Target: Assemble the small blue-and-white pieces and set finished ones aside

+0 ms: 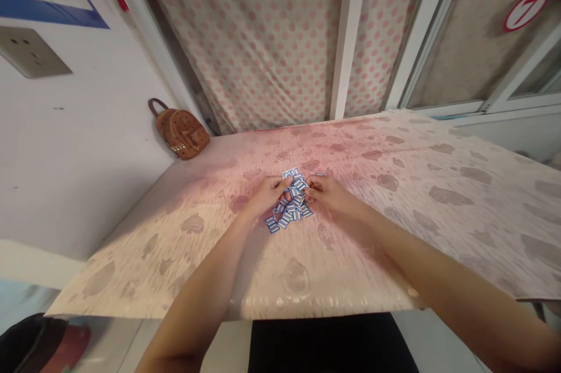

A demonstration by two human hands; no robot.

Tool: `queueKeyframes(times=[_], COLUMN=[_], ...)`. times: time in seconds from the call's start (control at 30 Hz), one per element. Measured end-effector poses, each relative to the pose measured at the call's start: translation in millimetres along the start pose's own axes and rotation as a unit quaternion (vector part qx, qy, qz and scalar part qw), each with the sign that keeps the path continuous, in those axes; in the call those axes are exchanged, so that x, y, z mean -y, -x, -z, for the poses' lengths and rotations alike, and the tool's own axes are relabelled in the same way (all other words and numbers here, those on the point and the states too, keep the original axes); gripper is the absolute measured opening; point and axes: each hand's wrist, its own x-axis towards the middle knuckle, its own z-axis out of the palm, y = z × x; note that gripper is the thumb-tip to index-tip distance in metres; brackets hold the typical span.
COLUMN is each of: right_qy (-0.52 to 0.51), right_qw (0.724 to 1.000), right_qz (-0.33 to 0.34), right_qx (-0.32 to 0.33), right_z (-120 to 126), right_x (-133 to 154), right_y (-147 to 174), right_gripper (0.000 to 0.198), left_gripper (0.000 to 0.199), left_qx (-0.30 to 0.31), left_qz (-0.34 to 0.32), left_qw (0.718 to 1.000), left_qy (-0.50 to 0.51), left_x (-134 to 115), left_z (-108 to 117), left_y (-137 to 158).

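A loose pile of small white pieces with blue print, like labels or cards (293,209), lies on the patterned tablecloth (293,279) in front of me. My left hand (270,193) is at the pile's left, its thumb pressed on one blue-and-white printed piece (291,173). From the right, my right hand (326,190) pinches the edge of a similar printed piece (300,183) close to the left fingers. Whether the raised pieces are joined to each other I cannot tell. Another small piece (319,174) shows just behind my right fingers.
A small brown backpack-shaped bag (184,132) stands at the table's far left corner against the wall. Behind the table hangs a dotted curtain (263,34) with window frames to its right. A wall socket (33,52) is at the upper left.
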Motion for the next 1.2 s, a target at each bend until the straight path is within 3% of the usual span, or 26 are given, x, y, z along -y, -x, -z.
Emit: queueKeyframes(times=[0.13, 0.27, 0.33, 0.43, 0.53, 0.6, 0.73, 0.83, 0.93, 1.03, 1.1, 1.13, 1.2], right_qy=[0.031, 0.153, 0.19, 0.138, 0.013, -0.013, 0.028, 0.052, 0.097, 0.24, 0.319, 0.335, 0.331], right_qw=[0.999, 0.988, 0.979, 0.984, 0.999, 1.0, 0.998, 0.995, 0.987, 0.959, 0.929, 0.921, 0.924], right_qz=[-0.015, -0.031, -0.048, -0.04, -0.024, -0.022, -0.035, -0.079, -0.126, -0.14, -0.151, -0.157, -0.151], right_qx=[-0.021, -0.005, -0.049, -0.106, -0.036, -0.008, -0.049, -0.036, -0.003, -0.054, -0.109, -0.124, -0.116], right_z=[13.8, 34.1, 37.7, 31.7, 19.6, 15.1, 22.8, 34.1, 41.5, 45.8, 46.8, 46.3, 42.3], right_x=[4.3, 3.4, 1.1, 1.2, 5.3, 6.9, 3.4, -0.1, 0.7, 4.5, 6.9, 7.7, 8.6], right_y=[0.8, 3.0, 3.3, 2.6, 1.9, 1.4, -0.6, -1.4, 0.6, 5.1, 7.8, 8.6, 9.0], right_gripper=[0.022, 0.032, 0.034, 0.029, 0.024, 0.022, 0.02, 0.021, 0.024, 0.02, 0.013, 0.012, 0.01], left_gripper=[0.049, 0.047, 0.044, 0.043, 0.042, 0.042, 0.042, 0.049, 0.048, 0.032, 0.023, 0.023, 0.027], left_qx=[-0.014, -0.015, -0.007, 0.014, 0.022, 0.022, -0.017, -0.038, -0.021, -0.072, -0.124, -0.131, -0.091], left_qz=[-0.011, -0.027, -0.015, 0.009, -0.005, -0.008, -0.018, -0.028, 0.028, 0.08, 0.07, 0.053, 0.01], left_qw=[1.0, 0.999, 0.999, 0.992, 0.991, 0.993, 0.999, 0.998, 0.99, 0.971, 0.961, 0.961, 0.97], left_qy=[0.024, 0.013, 0.048, 0.123, 0.13, 0.113, 0.04, -0.052, -0.14, -0.213, -0.237, -0.237, -0.227], left_x=[4.0, 7.0, 5.2, 0.1, -3.7, -3.8, 1.0, 6.1, 10.1, 11.2, 9.3, 7.6, 2.7], left_z=[4.7, 8.2, 6.8, 1.8, -2.4, -2.0, 7.7, 19.6, 31.6, 38.6, 36.5, 32.9, 21.5], left_y=[-4.0, -5.2, -3.6, -0.1, 1.8, 1.2, -2.4, -3.0, 0.2, 3.8, 4.8, 4.9, 5.0])
